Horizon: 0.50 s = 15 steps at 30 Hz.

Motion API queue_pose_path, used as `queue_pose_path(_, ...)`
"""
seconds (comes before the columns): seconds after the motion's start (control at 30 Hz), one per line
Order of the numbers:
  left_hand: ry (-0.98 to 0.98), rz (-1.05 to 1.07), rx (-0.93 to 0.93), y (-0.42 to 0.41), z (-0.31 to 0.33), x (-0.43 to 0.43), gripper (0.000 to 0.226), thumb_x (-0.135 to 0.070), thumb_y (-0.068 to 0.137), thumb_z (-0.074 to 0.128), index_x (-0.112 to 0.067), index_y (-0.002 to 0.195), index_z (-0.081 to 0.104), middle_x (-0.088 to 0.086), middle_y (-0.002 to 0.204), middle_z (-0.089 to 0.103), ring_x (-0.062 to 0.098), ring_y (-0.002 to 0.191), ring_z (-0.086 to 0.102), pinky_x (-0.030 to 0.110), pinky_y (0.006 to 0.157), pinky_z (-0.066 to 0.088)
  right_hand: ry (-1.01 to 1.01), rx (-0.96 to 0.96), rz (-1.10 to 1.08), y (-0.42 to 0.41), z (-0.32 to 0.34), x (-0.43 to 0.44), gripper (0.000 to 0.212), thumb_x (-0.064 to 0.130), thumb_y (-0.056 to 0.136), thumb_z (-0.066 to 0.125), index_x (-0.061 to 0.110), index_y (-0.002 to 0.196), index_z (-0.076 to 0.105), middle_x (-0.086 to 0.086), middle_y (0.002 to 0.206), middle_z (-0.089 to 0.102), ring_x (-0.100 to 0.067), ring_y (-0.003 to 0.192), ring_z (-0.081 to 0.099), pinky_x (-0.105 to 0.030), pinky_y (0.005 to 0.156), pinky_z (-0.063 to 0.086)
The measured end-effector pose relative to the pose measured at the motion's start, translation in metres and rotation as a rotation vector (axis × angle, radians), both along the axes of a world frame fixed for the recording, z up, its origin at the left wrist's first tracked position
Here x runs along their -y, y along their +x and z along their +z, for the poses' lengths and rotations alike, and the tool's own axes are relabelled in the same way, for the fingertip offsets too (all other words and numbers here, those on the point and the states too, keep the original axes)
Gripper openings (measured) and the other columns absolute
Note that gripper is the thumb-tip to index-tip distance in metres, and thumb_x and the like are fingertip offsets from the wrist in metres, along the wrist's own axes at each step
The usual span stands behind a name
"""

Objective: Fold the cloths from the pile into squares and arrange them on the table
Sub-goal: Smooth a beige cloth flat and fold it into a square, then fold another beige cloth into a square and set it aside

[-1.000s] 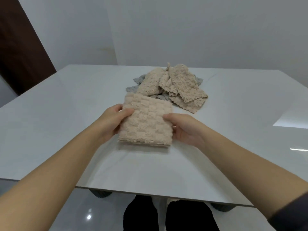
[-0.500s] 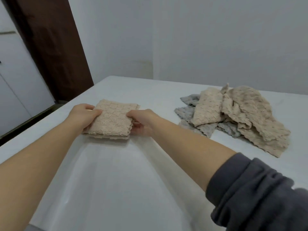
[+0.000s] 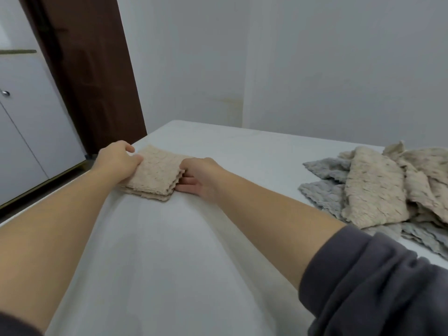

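The folded beige cloth [image 3: 155, 172] lies near the far left corner of the tabletop [image 3: 169, 263], well apart from the pile of cloths [image 3: 378, 190]. Its left edge is gripped by the left hand [image 3: 116, 163] and its right edge is pinched by the right hand [image 3: 201, 175]. Before release, the layers are best squared and pressed flat so that no edge is dragged askew.

left grip [image 3: 118, 163]: arm bare, outstretched; fingers curled over left edge of folded cloth [image 3: 155, 173], thumb on top. right grip [image 3: 200, 177]: forearm bare, sleeve [image 3: 375, 282] pushed up; fingers curled at cloth's right edge.
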<state>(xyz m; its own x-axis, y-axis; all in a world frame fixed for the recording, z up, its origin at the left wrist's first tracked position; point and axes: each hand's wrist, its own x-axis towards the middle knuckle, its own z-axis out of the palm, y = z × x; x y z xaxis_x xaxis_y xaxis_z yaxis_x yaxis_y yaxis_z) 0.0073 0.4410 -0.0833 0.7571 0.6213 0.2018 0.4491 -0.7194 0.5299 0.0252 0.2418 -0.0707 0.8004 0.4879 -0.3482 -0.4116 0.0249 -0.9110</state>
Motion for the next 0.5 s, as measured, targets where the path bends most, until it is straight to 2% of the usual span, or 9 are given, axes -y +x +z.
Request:
queue_pose_path(0.07,0.118,-0.006,-0.038,0.0,-0.001,0.0,0.04,-0.039,0.095,0.05,-0.013,0.124,0.058,0.014,0.122,0.06,0.035,0.111,0.054,0.044,0.093,0.046,-0.189,0.181,-0.005,0.001,0.0,0.002,0.023,0.006,0.091,0.05,0.0,0.112,0.056,-0.014,0.114,0.061,-0.031,0.104,0.066,-0.04,0.087,0.057)
queue_pose_path(0.1,0.184,-0.037,-0.021,-0.001,0.0,0.003,0.039,-0.039,0.095,0.043,-0.012,0.118,0.06,0.016,0.118,0.06,0.037,0.107,0.055,0.046,0.09,0.047,-0.34,0.361,0.01,0.0,0.001,0.005,0.029,0.01,0.091,0.05,0.001,0.118,0.055,-0.012,0.112,0.06,-0.031,0.107,0.064,-0.04,0.09,0.056)
queue_pose_path(0.17,0.252,-0.156,-0.003,-0.001,-0.001,0.013,0.033,-0.033,0.094,0.034,-0.011,0.097,0.057,0.016,0.106,0.059,0.036,0.098,0.053,0.047,0.085,0.047,-0.652,0.799,0.12,-0.005,0.001,0.009,0.043,0.019,0.093,0.048,0.006,0.134,0.047,-0.012,0.13,0.051,-0.033,0.125,0.049,-0.04,0.1,0.043)
queue_pose_path(0.2,0.281,-0.227,-0.055,-0.001,-0.003,0.019,0.031,-0.03,0.096,0.031,-0.009,0.095,0.055,0.016,0.106,0.057,0.035,0.1,0.052,0.049,0.087,0.044,-0.779,0.978,0.195,-0.008,-0.002,0.009,0.047,0.023,0.095,0.045,0.01,0.14,0.041,-0.01,0.144,0.041,-0.032,0.136,0.036,-0.043,0.106,0.034)
queue_pose_path(0.23,0.298,-0.278,-0.156,-0.001,-0.006,0.026,0.033,-0.028,0.099,0.027,-0.008,0.102,0.054,0.015,0.112,0.054,0.035,0.108,0.049,0.052,0.094,0.04,-0.878,1.09,0.285,-0.011,-0.008,0.009,0.051,0.026,0.097,0.04,0.013,0.146,0.033,-0.006,0.156,0.027,-0.03,0.144,0.022,-0.047,0.113,0.024)
queue_pose_path(0.27,0.305,-0.3,-0.258,-0.001,-0.011,0.032,0.039,-0.03,0.101,0.024,-0.009,0.117,0.051,0.014,0.126,0.048,0.034,0.121,0.042,0.054,0.102,0.033,-0.952,1.141,0.372,-0.012,-0.015,0.008,0.055,0.03,0.1,0.034,0.015,0.152,0.023,-0.002,0.162,0.013,-0.027,0.149,0.007,-0.051,0.117,0.013)
queue_pose_path(0.33,0.308,-0.29,-0.39,-0.004,-0.017,0.039,0.053,-0.037,0.103,0.017,-0.012,0.149,0.026,0.008,0.156,0.022,0.027,0.143,0.018,0.054,0.114,0.015,-1.04,1.134,0.48,-0.012,-0.027,0.005,0.057,0.034,0.104,0.022,0.019,0.157,0.007,0.002,0.164,-0.004,-0.026,0.15,-0.009,-0.056,0.118,-0.001)
queue_pose_path(0.4,0.338,-0.282,-0.406,-0.007,-0.021,0.042,0.057,-0.038,0.103,0.014,-0.014,0.154,0.012,0.005,0.162,0.007,0.023,0.147,0.007,0.054,0.116,0.007,-1.061,1.133,0.489,-0.011,-0.034,0.004,0.056,0.035,0.105,0.017,0.02,0.157,0.002,0.003,0.164,-0.007,-0.026,0.15,-0.011,-0.057,0.118,-0.004)
queue_pose_path(0.5,0.385,-0.254,-0.379,-0.01,-0.021,0.04,0.058,-0.04,0.1,0.015,-0.014,0.152,0.017,0.007,0.159,0.013,0.025,0.145,0.012,0.057,0.115,0.008,-1.037,1.152,0.48,-0.013,-0.029,0.014,0.056,0.035,0.105,0.019,0.02,0.156,0.002,0.001,0.164,-0.006,-0.026,0.15,-0.01,-0.055,0.119,-0.003)
